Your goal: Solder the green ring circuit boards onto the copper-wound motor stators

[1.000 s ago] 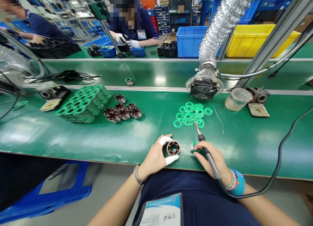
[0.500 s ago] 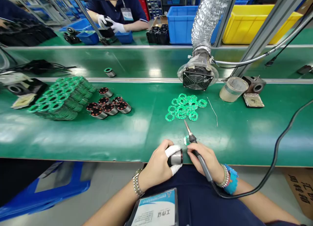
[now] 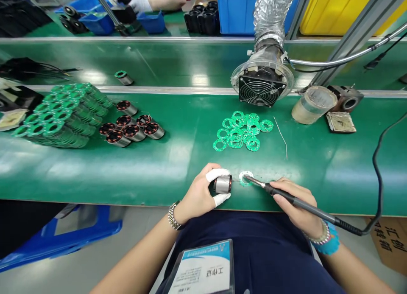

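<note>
My left hand (image 3: 203, 192), with white finger cots on thumb and finger, grips a motor stator (image 3: 223, 184) on its side near the bench's front edge. A thin wire runs from the stator's right end toward a ring-shaped circuit board (image 3: 246, 178) lying flat on the green mat. My right hand (image 3: 297, 200) is closed around a soldering iron (image 3: 299, 202), its tip at the ring board. Whether the tip touches the board or the wire I cannot tell. Just beyond lies a loose pile of green ring boards (image 3: 237, 135).
Several copper-wound stators (image 3: 134, 133) and stacked board panels (image 3: 60, 116) stand at left. A fume fan (image 3: 262, 90) hangs over the back. A bent wire (image 3: 281, 137), a tub (image 3: 313, 105) and a sponge tray (image 3: 341, 122) are at right. Across the bench, a co-worker's gloved hand (image 3: 140, 1) shows.
My right hand has moved right, swinging the iron from pointing forward to pointing left, its tip now at the ring board. The stator has shifted slightly left. The camera view has tilted down.
</note>
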Tool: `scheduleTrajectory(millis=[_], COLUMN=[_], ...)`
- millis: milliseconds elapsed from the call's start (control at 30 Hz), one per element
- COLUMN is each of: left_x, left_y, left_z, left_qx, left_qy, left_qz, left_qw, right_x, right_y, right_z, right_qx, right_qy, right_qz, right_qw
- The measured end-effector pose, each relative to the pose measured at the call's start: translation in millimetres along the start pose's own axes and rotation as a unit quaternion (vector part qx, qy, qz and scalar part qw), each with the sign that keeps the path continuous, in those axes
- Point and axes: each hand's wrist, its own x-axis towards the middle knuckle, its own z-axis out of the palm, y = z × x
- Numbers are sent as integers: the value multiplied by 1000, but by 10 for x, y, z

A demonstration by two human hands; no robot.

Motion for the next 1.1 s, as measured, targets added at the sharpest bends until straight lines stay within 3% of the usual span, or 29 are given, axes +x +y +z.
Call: scheduleTrajectory(millis=[133,1100], left_x=[22,36], left_y=[8,31], left_z=[-4,-3], left_qx=[17,23], left_qy=[-7,1], left_qz=[2,2], left_qw=[1000,1000], right_x=[26,61], right_y=[-7,6], right_z=[26,49], right_qx=[-4,9], right_qy=[-18,-47], right_qz=[48,50], right_qw=[999,998])
